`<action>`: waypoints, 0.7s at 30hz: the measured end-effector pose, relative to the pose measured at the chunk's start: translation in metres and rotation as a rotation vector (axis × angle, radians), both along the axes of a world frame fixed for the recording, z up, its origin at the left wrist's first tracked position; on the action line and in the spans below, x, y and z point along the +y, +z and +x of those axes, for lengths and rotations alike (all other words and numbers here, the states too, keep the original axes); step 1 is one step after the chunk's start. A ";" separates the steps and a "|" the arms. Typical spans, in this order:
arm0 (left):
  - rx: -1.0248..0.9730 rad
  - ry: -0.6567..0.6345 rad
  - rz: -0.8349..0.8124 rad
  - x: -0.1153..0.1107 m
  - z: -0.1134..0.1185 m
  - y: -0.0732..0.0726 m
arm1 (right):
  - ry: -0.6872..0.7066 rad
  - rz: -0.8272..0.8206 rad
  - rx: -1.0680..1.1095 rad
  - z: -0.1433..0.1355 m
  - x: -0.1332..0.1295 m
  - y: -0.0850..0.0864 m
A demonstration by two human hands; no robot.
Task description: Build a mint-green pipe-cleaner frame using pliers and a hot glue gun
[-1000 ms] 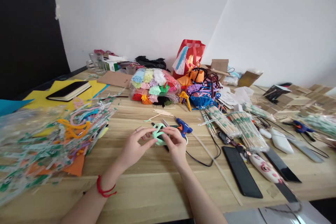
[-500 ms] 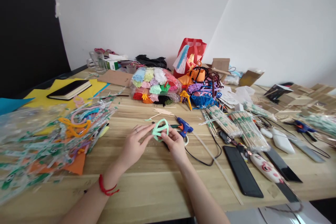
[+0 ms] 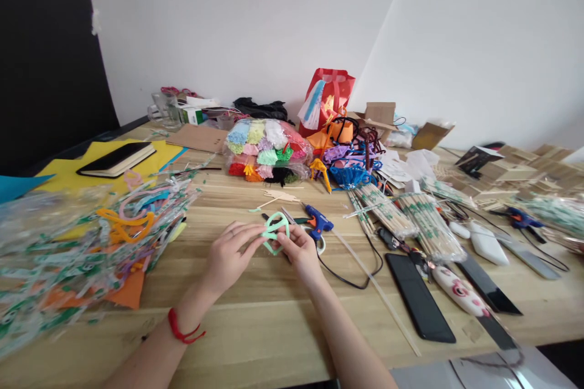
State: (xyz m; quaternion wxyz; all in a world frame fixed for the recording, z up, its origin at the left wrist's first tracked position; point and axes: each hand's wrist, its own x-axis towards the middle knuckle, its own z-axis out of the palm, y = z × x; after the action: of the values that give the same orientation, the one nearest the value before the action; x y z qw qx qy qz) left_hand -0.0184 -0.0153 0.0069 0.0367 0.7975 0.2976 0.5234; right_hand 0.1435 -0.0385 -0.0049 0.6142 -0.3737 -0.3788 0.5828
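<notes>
Above the wooden table, a mint-green pipe cleaner bent into several loops is held between my two hands. My left hand pinches its left side between thumb and fingers. With thumb and forefinger, my right hand grips the right side of it. A red cord bracelet circles my left wrist. Just behind my right hand lies a blue glue gun, and scissors beside it are partly hidden by that hand.
Plastic wrappers heap up at left, near a black notebook. A bag of coloured pipe cleaners sits at the back. To the right are bundled wooden sticks, a dark phone and a clear glue stick.
The green loops have turned in my hands and look narrower, with the strands bunched differently. Both hands still hold the piece in nearly the same place. The view has shifted slightly.
</notes>
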 end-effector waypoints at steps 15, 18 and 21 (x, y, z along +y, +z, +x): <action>0.129 -0.104 0.111 -0.002 0.000 -0.001 | 0.066 -0.128 0.096 -0.001 0.000 -0.001; 0.194 -0.070 0.159 -0.001 -0.004 -0.003 | 0.088 -0.132 0.156 0.000 -0.002 0.002; 0.257 -0.019 0.213 0.001 -0.009 -0.003 | 0.144 -0.166 0.221 0.001 -0.003 0.005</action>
State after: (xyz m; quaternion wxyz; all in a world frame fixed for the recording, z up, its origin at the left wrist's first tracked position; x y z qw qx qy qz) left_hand -0.0271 -0.0148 0.0042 -0.0816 0.8602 0.2351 0.4452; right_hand 0.1444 -0.0417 0.0002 0.5755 -0.3287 -0.2853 0.6924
